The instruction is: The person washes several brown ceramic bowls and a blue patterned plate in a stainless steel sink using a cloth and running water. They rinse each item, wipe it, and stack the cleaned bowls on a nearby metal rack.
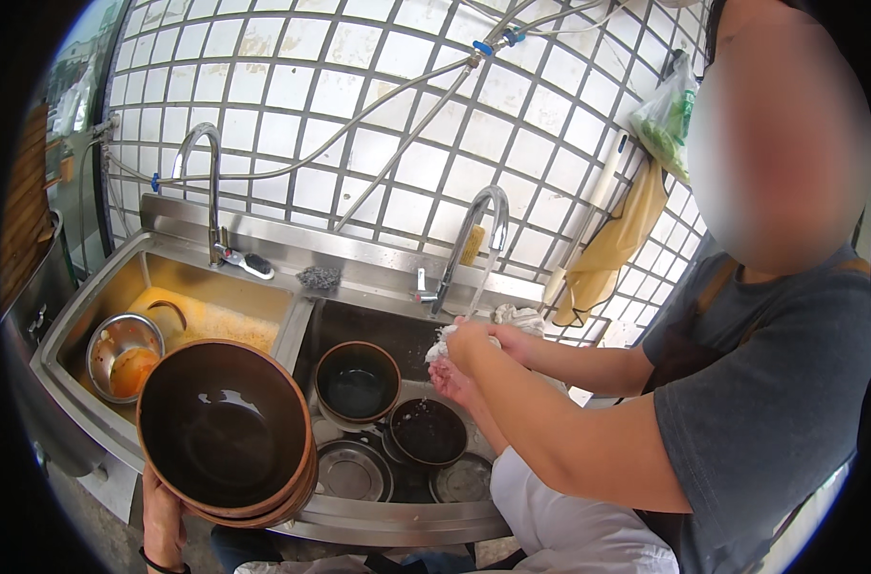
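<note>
My left hand, a dark band at its wrist, grips the lower left side of a stack of brown glazed bowls; its fingers are partly hidden. The top bowl is wet inside. My right hand, below a white sleeve, is over the right basin, fingers loosely curled and apart, with nothing seen in it. A co-worker's hands just above it hold a white cloth under the running faucet. Two dark bowls and round metal lids or plates lie in that basin.
The co-worker stands close at the right, arms reaching across my right forearm. In the left basin are orange, foamy water and a steel bowl. A brush and steel wool lie on the back ledge, near the left faucet.
</note>
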`<state>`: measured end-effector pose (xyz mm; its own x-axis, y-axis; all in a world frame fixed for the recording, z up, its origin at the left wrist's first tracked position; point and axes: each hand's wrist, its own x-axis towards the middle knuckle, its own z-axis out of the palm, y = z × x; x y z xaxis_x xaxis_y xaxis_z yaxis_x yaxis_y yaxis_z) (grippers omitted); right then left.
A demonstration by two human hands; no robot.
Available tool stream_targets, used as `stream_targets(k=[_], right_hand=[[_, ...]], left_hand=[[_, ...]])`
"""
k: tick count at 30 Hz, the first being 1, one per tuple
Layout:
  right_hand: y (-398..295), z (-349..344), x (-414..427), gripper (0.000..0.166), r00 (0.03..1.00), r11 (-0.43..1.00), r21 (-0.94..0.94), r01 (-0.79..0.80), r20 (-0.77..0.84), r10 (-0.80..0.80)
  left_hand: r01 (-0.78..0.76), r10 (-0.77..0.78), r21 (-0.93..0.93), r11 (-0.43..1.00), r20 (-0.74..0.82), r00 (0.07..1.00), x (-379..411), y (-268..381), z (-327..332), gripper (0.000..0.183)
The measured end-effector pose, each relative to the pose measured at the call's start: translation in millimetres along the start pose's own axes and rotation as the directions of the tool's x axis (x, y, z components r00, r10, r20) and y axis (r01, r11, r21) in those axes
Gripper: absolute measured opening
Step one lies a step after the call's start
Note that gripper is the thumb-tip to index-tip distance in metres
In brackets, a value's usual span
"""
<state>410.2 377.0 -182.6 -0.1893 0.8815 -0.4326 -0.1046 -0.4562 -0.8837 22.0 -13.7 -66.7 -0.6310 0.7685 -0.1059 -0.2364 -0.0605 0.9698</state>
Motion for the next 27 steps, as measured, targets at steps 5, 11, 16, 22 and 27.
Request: stream_targets(k=[5,11,16,22,27], right_hand=[[2.4,9.2,1.9,0.036,1.0,1.0,-0.015,0.008,0.011,-0.008],[-18.5,6.4,8.7,0.037,0.999,0.999,-0.002,0.042,0.008,-0.042],[-24.2,3.2,3.7,0.037,0.999,0.999,-0.003,0.05,-0.003,-0.05],[-13.5,-1.2,2.7,0.038,0.999,0.998,-0.034,0.049,-0.017,-0.05],[-6.7,3.6,7.0,0.039,0.999,0.996,-0.071,0.047,-0.01,-0.048]], left_hand=[[0.019,-0.02,-0.013,1.0,-0.024,1.0,-6.2,7.0,5.2,0.041],[0.024,-0.024,0.006,1.0,-0.017,1.0,-4.7,7.7,4.6,0.038],[0.0,0.0,0.014,1.0,0.001,1.0,1.9,-2.1,-2.5,0.038],[-0.016,0.015,0.017,1.0,0.057,0.998,2.0,-1.0,-3.4,0.038],[-0.016,0.015,0.036,0.999,0.05,0.999,2.9,0.8,-4.5,0.04]])
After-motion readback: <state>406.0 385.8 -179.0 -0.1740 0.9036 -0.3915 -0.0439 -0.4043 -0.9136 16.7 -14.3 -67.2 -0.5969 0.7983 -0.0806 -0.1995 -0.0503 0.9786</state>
